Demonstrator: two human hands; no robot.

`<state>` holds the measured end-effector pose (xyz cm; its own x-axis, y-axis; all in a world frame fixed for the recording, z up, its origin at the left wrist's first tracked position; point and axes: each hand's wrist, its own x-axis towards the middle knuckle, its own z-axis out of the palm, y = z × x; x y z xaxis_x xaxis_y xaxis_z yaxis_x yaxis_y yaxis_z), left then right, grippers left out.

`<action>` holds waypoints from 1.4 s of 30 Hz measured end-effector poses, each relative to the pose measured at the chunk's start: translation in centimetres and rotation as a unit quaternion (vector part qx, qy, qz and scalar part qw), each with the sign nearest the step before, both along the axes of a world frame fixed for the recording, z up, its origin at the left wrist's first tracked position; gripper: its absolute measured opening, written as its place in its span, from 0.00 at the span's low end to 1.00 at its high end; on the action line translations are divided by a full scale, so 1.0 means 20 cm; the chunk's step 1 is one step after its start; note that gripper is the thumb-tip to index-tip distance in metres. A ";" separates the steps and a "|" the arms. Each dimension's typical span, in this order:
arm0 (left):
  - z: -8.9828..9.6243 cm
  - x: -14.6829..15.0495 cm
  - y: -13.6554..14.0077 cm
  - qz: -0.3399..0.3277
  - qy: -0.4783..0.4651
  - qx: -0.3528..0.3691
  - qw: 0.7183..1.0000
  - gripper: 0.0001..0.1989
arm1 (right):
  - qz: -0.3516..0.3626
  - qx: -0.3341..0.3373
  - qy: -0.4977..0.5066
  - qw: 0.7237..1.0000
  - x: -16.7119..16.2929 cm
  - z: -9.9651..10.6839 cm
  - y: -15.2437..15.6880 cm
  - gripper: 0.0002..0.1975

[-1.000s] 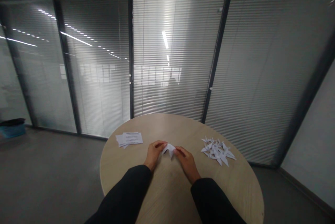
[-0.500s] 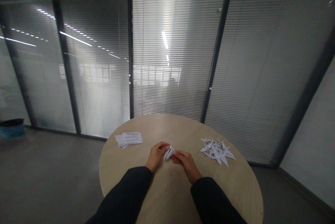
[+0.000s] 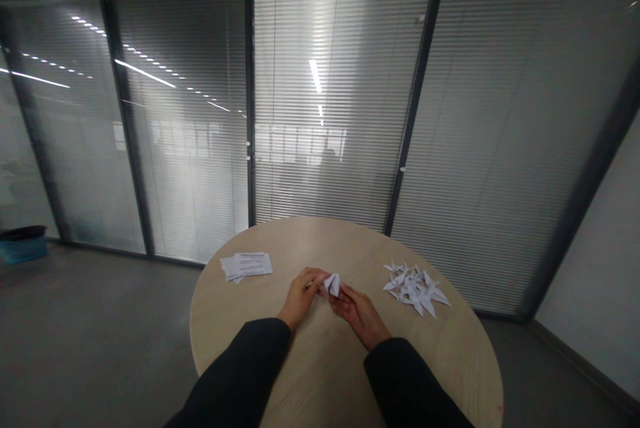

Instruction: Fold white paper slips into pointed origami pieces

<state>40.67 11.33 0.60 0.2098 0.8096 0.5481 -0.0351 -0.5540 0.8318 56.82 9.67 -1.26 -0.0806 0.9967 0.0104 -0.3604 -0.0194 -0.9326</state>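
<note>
Between my two hands, a little above the round wooden table (image 3: 310, 381), is a small piece of folded white paper (image 3: 333, 285). My left hand (image 3: 301, 293) pinches its left side with thumb and fingers. From the right, my right hand (image 3: 359, 313) grips the lower right side, its fingers partly beneath the paper. The finer folds are too small to make out. Off to the right of my hands lies a pile of folded paper cranes (image 3: 414, 287), white with pointed tips. To the left are several flat printed paper sheets (image 3: 253, 264), overlapping.
Glass partitions with blinds (image 3: 325, 195) stand just behind the table's far edge. A blue bin (image 3: 23, 246) sits on the grey floor (image 3: 115, 328) at the far left. A white wall (image 3: 595, 268) runs along the right.
The folded paper has turned and shifted slightly up and to the right between my hands. My right hand has rolled so more of its fingers show. The sheets and pile are unchanged.
</note>
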 end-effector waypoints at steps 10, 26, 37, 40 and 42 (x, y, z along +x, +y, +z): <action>-0.04 0.02 0.03 0.019 0.052 -0.039 0.998 0.24 | 0.006 -0.007 -0.019 1.000 -0.01 0.03 -0.02 0.15; -0.09 0.01 0.08 -0.014 -0.006 -0.074 0.997 0.26 | -0.050 0.154 -0.073 0.984 -0.03 0.09 -0.04 0.21; -0.04 -0.01 0.03 -0.023 0.010 -0.127 0.992 0.35 | -0.151 0.204 -0.182 0.950 -0.01 0.05 -0.01 0.16; -0.02 -0.02 0.03 -0.038 -0.026 -0.116 0.992 0.31 | -0.151 0.233 -0.210 0.937 -0.01 0.03 -0.01 0.15; -0.02 -0.02 0.04 -0.041 -0.026 -0.094 0.994 0.29 | -0.149 0.246 -0.228 0.930 -0.01 0.03 -0.01 0.14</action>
